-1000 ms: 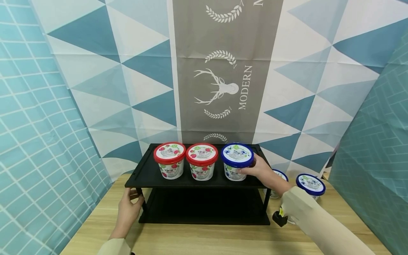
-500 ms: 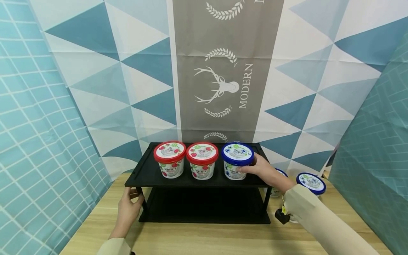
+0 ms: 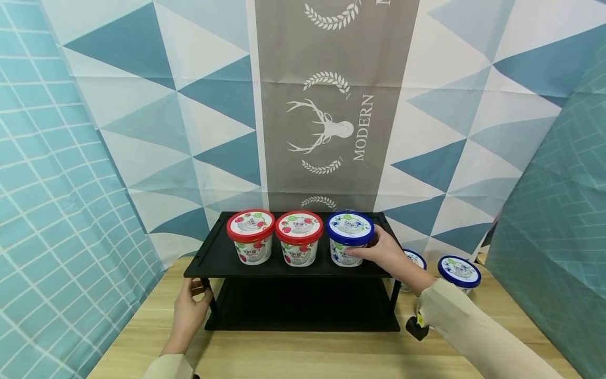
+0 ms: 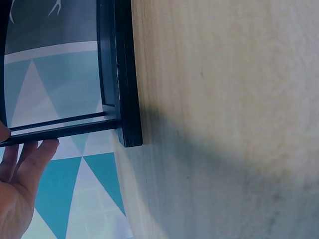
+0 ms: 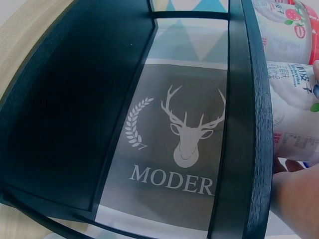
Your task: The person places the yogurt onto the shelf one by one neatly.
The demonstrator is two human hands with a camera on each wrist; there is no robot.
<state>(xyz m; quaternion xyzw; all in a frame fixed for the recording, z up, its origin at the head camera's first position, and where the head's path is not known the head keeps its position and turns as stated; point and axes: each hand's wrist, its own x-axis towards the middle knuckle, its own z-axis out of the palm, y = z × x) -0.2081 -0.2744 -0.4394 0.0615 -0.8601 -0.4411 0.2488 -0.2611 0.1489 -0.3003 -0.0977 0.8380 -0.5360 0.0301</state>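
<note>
A black two-tier shelf stands on the table, with a row of white paper tubs on its upper board. Two tubs, a left one and a middle one, have red lids and strawberry prints. My right hand grips the blue-lidded tub at the right of the row, thumb in front and the other fingers hidden behind. The right wrist view shows that tub's side above the shelf edge. My left hand holds the shelf's front left leg just under the upper board.
Two more blue-lidded tubs, a nearer one and one partly behind my right forearm, stand on the wooden table right of the shelf. Patterned cloth hangs behind, with blue-green cloth at the sides.
The blue-lidded tub in my right hand has shifted very slightly left, towards the red-lidded ones. My left hand keeps its hold on the shelf leg.
</note>
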